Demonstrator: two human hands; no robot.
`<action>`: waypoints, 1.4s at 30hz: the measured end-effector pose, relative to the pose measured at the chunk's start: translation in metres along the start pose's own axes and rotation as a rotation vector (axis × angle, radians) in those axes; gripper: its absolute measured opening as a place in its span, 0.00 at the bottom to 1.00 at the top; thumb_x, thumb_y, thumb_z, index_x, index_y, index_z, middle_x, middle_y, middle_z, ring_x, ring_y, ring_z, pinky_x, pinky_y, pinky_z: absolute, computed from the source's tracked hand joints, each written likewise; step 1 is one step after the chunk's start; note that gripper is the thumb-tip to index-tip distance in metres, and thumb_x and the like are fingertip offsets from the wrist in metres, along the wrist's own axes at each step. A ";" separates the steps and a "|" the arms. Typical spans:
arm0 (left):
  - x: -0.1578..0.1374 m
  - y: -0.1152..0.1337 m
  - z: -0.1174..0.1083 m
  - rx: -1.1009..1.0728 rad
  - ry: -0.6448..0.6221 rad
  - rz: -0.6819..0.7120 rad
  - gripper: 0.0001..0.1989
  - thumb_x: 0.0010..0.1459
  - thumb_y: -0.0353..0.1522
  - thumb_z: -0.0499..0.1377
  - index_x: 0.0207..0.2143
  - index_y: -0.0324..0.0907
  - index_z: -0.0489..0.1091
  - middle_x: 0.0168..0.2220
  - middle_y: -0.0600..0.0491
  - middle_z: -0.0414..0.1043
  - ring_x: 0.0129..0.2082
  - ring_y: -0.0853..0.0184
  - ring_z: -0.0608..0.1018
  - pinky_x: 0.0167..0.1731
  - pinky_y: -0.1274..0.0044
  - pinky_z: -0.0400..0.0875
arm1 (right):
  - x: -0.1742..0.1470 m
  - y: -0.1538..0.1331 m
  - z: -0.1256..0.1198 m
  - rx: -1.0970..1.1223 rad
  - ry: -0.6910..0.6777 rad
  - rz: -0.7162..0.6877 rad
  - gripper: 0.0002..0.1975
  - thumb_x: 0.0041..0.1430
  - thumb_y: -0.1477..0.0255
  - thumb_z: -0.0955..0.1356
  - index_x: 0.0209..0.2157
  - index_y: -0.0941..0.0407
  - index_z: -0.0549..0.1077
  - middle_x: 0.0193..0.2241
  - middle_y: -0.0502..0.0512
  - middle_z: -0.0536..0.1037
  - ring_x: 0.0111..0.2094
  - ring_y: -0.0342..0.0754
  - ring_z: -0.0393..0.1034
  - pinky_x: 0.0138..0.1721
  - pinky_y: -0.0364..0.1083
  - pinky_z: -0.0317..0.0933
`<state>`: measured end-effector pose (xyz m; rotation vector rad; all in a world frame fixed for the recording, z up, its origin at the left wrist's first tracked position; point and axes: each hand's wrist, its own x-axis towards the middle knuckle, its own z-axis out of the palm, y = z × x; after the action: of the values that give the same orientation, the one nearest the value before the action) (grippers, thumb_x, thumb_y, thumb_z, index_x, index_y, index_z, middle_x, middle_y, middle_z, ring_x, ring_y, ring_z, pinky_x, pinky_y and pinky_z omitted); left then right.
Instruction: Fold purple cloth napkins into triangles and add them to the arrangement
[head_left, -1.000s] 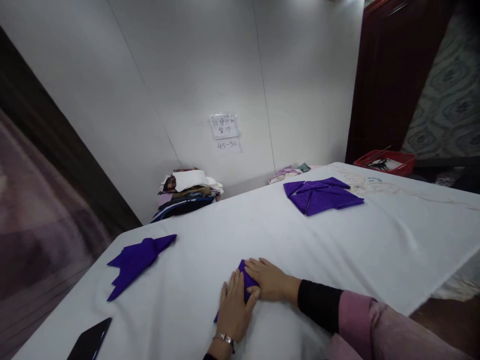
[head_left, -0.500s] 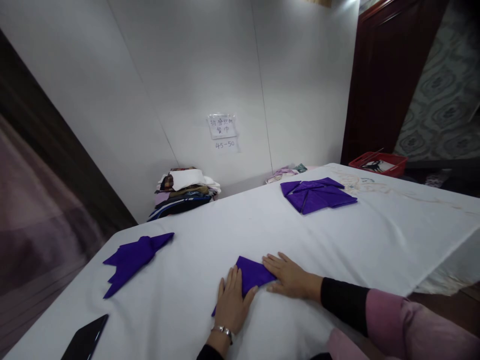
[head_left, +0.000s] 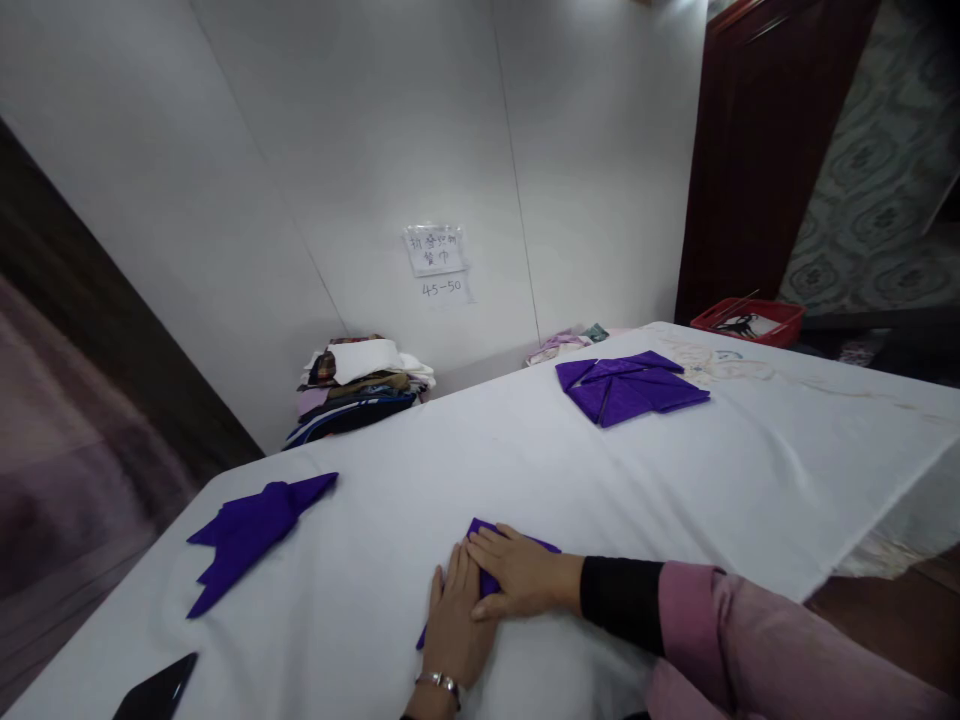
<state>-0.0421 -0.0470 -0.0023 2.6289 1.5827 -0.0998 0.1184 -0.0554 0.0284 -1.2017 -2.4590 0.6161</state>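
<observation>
A folded purple napkin (head_left: 489,584) lies on the white tablecloth (head_left: 360,600) close to me, mostly covered by my hands. My left hand (head_left: 456,610), with a bracelet at the wrist, rests flat on its left part, fingers stretched forward. Across its middle lies my right hand (head_left: 517,572), palm down and fingers extended, its fingertips close against the left hand. Only the napkin's top corner, a strip along the far edge and a small tip at the left show.
Left on the table is another purple napkin (head_left: 251,530) folded into a pointed shape, with a dark phone (head_left: 161,690) nearer me. Folded purple napkins (head_left: 634,388) lie at the back right. Beyond the edge are a clothes pile (head_left: 360,385) and a red basket (head_left: 784,325).
My right hand has slid left across the napkin, from its right end to beside my left hand. The left hand stays on the napkin. The view has shifted slightly.
</observation>
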 end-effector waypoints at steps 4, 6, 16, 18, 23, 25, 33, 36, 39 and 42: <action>0.000 0.000 0.001 -0.024 0.021 0.006 0.35 0.54 0.35 0.48 0.63 0.31 0.48 0.65 0.45 0.43 0.65 0.58 0.47 0.62 0.61 0.42 | -0.014 0.018 0.008 -0.002 0.030 0.022 0.45 0.56 0.45 0.57 0.64 0.63 0.47 0.63 0.69 0.49 0.65 0.55 0.38 0.62 0.56 0.29; 0.001 -0.001 0.003 -0.048 0.044 0.014 0.35 0.57 0.41 0.48 0.63 0.31 0.49 0.65 0.43 0.43 0.65 0.57 0.48 0.62 0.60 0.44 | -0.023 0.026 0.008 -0.022 0.029 0.030 0.45 0.56 0.45 0.57 0.64 0.63 0.47 0.64 0.68 0.48 0.65 0.56 0.37 0.62 0.57 0.29; 0.001 -0.003 0.010 -0.057 0.123 0.032 0.37 0.60 0.48 0.44 0.62 0.30 0.50 0.64 0.41 0.46 0.64 0.56 0.50 0.61 0.59 0.47 | -0.072 0.041 -0.011 -0.051 -0.024 0.103 0.41 0.59 0.49 0.58 0.65 0.59 0.45 0.64 0.63 0.46 0.65 0.55 0.37 0.62 0.57 0.29; 0.002 -0.003 0.009 -0.057 0.122 0.032 0.37 0.60 0.48 0.44 0.62 0.29 0.50 0.64 0.41 0.46 0.64 0.56 0.50 0.61 0.59 0.47 | -0.081 0.042 -0.017 -0.061 -0.033 0.141 0.40 0.59 0.50 0.58 0.65 0.59 0.45 0.64 0.64 0.48 0.65 0.55 0.38 0.62 0.58 0.28; 0.003 -0.003 0.009 -0.039 0.119 0.030 0.37 0.60 0.48 0.44 0.62 0.29 0.50 0.64 0.41 0.45 0.65 0.56 0.49 0.61 0.58 0.46 | -0.072 0.029 -0.034 -0.075 -0.024 0.193 0.41 0.59 0.49 0.57 0.65 0.62 0.45 0.64 0.67 0.45 0.65 0.55 0.34 0.62 0.57 0.27; 0.003 -0.004 0.009 -0.029 0.114 0.029 0.36 0.60 0.47 0.45 0.62 0.29 0.50 0.64 0.41 0.45 0.64 0.56 0.50 0.61 0.59 0.46 | -0.053 0.017 -0.035 -0.062 0.005 0.122 0.42 0.59 0.48 0.57 0.65 0.63 0.45 0.65 0.67 0.44 0.65 0.54 0.33 0.62 0.56 0.26; 0.001 -0.008 0.013 0.010 0.098 0.042 0.32 0.56 0.37 0.48 0.62 0.33 0.52 0.64 0.45 0.47 0.64 0.58 0.51 0.61 0.61 0.47 | -0.003 0.007 -0.006 -0.009 0.013 -0.030 0.45 0.57 0.46 0.56 0.63 0.68 0.50 0.62 0.73 0.51 0.64 0.57 0.38 0.62 0.56 0.32; 0.001 -0.008 0.015 0.007 0.116 0.052 0.33 0.57 0.40 0.48 0.62 0.33 0.52 0.64 0.44 0.47 0.64 0.57 0.51 0.61 0.61 0.47 | -0.014 0.021 0.002 0.001 0.028 -0.017 0.43 0.58 0.47 0.57 0.63 0.65 0.49 0.63 0.71 0.49 0.64 0.56 0.39 0.62 0.57 0.31; 0.002 -0.010 0.019 -0.014 0.151 0.069 0.36 0.58 0.47 0.47 0.61 0.33 0.52 0.64 0.43 0.48 0.64 0.56 0.51 0.61 0.60 0.48 | -0.026 0.031 0.003 -0.006 0.003 -0.009 0.43 0.57 0.47 0.58 0.64 0.63 0.48 0.63 0.69 0.48 0.64 0.57 0.38 0.62 0.59 0.30; 0.002 -0.011 0.025 -0.033 0.205 0.082 0.37 0.58 0.49 0.47 0.61 0.33 0.53 0.63 0.41 0.50 0.64 0.55 0.53 0.60 0.58 0.51 | -0.036 0.036 0.000 -0.008 -0.026 0.009 0.43 0.58 0.47 0.58 0.65 0.61 0.46 0.64 0.67 0.47 0.65 0.56 0.37 0.62 0.59 0.31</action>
<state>-0.0515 -0.0424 -0.0277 2.7498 1.5134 0.2040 0.1632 -0.0642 0.0058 -1.2156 -2.4812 0.6284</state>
